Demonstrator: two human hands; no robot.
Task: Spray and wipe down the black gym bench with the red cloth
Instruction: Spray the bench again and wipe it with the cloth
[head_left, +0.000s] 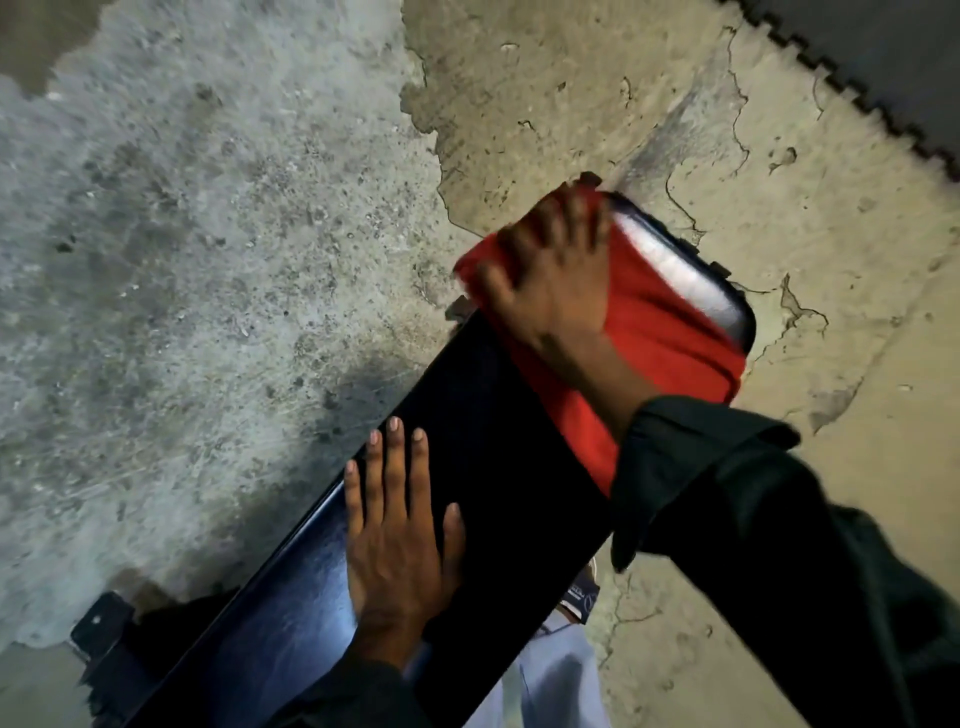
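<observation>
Right hand (550, 275) is down flat on the red cloth (654, 338), fingers spread wide and pressing it onto the far end of the black gym bench (498, 467), and that splay looks meant to drive as much fabric as possible against the pad. The cloth drapes across the bench's full width at that far end, one edge hanging over the side. Just beyond the cloth, a strip of the bench catches the light, possibly wet, though I can't say for sure. Left hand (400, 540) lies palm-down on the bare bench nearer the body, fingers straight and slightly apart, holding nothing, likely bracing the person. No spray bottle in view, so this reads as the wiping stage. Cracked concrete floor (218, 249) under the bench
</observation>
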